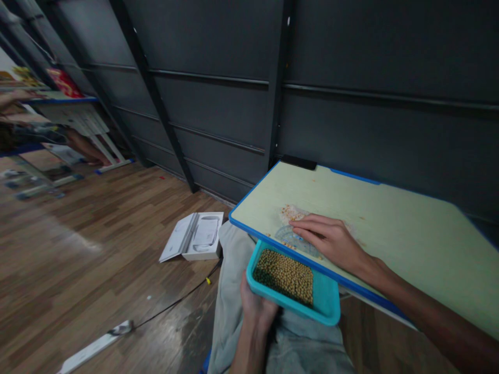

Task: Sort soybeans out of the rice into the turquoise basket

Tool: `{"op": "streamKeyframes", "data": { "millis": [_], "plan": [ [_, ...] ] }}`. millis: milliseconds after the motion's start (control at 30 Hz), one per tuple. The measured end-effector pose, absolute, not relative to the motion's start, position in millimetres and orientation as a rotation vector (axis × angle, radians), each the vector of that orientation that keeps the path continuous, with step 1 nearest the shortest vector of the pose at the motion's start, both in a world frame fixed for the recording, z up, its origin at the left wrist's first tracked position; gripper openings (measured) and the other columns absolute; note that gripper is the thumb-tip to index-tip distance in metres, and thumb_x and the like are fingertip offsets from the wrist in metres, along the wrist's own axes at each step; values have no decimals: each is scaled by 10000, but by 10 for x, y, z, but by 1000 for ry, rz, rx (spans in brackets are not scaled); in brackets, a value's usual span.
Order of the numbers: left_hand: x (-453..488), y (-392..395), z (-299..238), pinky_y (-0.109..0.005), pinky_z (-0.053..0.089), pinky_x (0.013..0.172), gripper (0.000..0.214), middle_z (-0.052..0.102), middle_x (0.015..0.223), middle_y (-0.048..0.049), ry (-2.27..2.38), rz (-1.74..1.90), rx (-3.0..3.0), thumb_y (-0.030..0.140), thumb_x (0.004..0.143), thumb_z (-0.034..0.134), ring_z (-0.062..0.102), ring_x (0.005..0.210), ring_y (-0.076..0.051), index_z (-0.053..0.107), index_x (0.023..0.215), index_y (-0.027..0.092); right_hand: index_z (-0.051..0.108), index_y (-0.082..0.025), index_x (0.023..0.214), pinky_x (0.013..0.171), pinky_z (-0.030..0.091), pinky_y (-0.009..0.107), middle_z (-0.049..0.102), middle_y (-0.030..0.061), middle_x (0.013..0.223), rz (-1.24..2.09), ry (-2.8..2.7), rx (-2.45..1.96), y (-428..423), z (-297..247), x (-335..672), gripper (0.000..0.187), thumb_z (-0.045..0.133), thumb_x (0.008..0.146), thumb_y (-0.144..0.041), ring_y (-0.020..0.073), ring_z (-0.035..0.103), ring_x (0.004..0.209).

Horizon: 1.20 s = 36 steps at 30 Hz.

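Note:
My left hand [255, 309] is wrapped round the near left side of a turquoise plastic tray [331, 306] and holds it just under the desk's front edge. Yellow soybeans [290, 272] fill most of the tray, with small dark green beans [267, 278] along their near side; the tray's right end shows bare. Above it, my right hand [327, 236] lies on the pale desktop [390, 223], fingers stretched out and close together. Its fingertips touch the area beside a small pile of pale grains and beans [290, 212]. A see-through bluish round piece [283, 234] lies partly under that hand, with loose beans near the edge.
A black flat object [298, 162] lies at the desk's back corner against the dark panel wall [218, 104]. On the wooden floor are an open white box [202, 254], a white power strip [97, 350] and a cable. At far left a person sits at another desk [66, 101].

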<state>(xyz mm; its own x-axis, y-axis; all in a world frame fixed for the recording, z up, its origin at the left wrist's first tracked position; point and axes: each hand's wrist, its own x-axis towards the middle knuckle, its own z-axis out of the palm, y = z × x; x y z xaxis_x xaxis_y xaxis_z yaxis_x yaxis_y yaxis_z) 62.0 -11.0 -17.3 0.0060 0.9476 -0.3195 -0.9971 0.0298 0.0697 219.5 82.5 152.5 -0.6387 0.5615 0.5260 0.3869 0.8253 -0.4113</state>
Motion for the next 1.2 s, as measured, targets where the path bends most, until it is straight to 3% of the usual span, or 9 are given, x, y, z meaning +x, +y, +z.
{"op": "streamKeyframes", "data": {
  "millis": [333,600,767,1200],
  "plan": [
    [622,-102,-140,-520,481,1005,336,749,1106,-111,332,1540,-226,337,855,539,651,1126,-314,734,1100,213,730,-203,1128,892,576,359,756,54,1058,343,-2336,-676,799,1557,2167,216,604,952,-207,184,701,977],
    [616,-133,-33,-502,474,1018,404,693,1239,-164,370,1551,-211,304,891,512,664,1099,-310,674,1201,102,736,-214,1111,859,574,348,752,53,1064,389,-2260,-689,749,1614,2148,210,610,944,-194,176,701,954],
    [597,-134,-52,-497,465,1032,419,673,1279,-158,339,1535,-185,303,903,509,640,1153,-305,644,1259,126,737,-226,1111,820,566,342,749,48,1050,411,-2222,-779,796,1669,2103,212,611,942,-203,174,698,921],
    [599,-136,5,-494,466,1025,320,754,1086,-140,384,1549,-231,292,887,523,655,1123,-307,746,1058,138,742,-244,1104,871,567,384,760,50,1047,467,-2283,-698,822,1583,2040,205,614,944,-235,197,702,959]
  ]
}}
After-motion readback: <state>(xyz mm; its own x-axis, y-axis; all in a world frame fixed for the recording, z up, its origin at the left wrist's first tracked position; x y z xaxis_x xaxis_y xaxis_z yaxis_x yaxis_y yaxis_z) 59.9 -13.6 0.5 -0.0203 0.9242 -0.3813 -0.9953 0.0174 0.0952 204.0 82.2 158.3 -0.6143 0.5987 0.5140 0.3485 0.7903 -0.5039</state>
